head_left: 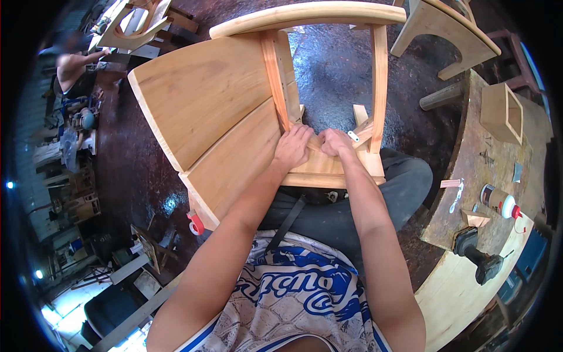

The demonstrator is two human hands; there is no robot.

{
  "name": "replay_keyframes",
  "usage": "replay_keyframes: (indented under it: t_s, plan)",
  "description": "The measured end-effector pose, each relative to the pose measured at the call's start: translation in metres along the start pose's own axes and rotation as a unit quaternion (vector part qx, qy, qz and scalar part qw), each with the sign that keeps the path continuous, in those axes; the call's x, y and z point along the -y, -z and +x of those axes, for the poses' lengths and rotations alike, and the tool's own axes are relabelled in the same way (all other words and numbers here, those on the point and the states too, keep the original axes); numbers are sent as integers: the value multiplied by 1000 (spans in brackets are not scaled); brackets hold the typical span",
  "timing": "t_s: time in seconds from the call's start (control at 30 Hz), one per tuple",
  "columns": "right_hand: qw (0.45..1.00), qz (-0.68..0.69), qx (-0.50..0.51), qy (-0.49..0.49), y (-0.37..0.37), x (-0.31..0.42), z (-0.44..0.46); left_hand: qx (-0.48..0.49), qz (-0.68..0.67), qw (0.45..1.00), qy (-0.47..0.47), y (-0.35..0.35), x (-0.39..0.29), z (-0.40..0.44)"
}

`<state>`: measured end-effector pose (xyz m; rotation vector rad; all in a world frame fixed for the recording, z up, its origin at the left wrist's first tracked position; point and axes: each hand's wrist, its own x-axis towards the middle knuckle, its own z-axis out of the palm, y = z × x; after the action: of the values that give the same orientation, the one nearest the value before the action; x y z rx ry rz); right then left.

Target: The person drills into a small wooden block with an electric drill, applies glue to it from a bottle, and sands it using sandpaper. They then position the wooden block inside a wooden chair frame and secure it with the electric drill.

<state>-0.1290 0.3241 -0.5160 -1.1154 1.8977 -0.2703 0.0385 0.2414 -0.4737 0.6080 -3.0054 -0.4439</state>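
Observation:
A pale wooden chair (229,100) lies tipped against my lap, its broad panel boards on the left and a curved rail (308,14) at the top. My left hand (293,146) presses against the frame at the foot of an upright post (274,79), fingers bent over the wood. Just to its right, my right hand (336,142) is closed above the lower board, and what its fingers pinch is hidden. A small white piece with dark dots (353,136) sits beside the right knuckles, near a diagonal brace (365,130).
On the right, a worn workbench (440,220) carries a wooden box (502,113), a glue bottle (499,201) with a red cap and a dark cordless drill (478,252). A red tape roll (195,223) is at the panel's lower corner. Another person (76,70) works far left.

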Motion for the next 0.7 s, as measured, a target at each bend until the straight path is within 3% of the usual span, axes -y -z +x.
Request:
replay_keyframes:
  t_s: [0.4,0.47,0.53,0.6,0.63,0.7]
  plan:
    - [997,51,55,-26,16,5,-12,42,6,999,15,11,-3,1]
    - [989,113,-40,84,7,-18,-16,48,9,999,10,20,-7,4]
    - [971,203,-49,121,41,-26,-57,55,6,998,0,23,-11,2]
    - [910,350,-166,146,73,-23,-127,49,5,999,-21,18,-8,1]
    - [852,450,-238,119,88,-15,-166,44,-3,999,-26,17,-7,1]
    - [771,486,-407,57,74,-45,-222,57,55,995,-56,16,-5,0]
